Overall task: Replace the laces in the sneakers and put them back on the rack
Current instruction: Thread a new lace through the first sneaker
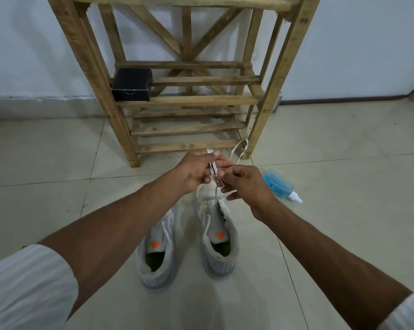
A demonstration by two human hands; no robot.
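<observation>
Lace [212, 166]: limp, light, likely slippery. My left hand [196, 171] and right hand [249, 186] both pinch it above the sneaker [216, 234]. Best held near the tip.

**A:** How many sneakers do you have on the floor in front of you?
**B:** You have two, a single pair: the left sneaker [157, 263] and the right sneaker [219, 246].
**A:** And how many loose laces?
**B:** You've got just one cream lace [239, 148].
**A:** How many hands are in your view?
**B:** Two: your left hand [196, 172] and your right hand [246, 184].
**A:** What else can you count?
**B:** One wooden rack [189, 100], one black box [132, 85] and one blue spray bottle [278, 185].
</observation>
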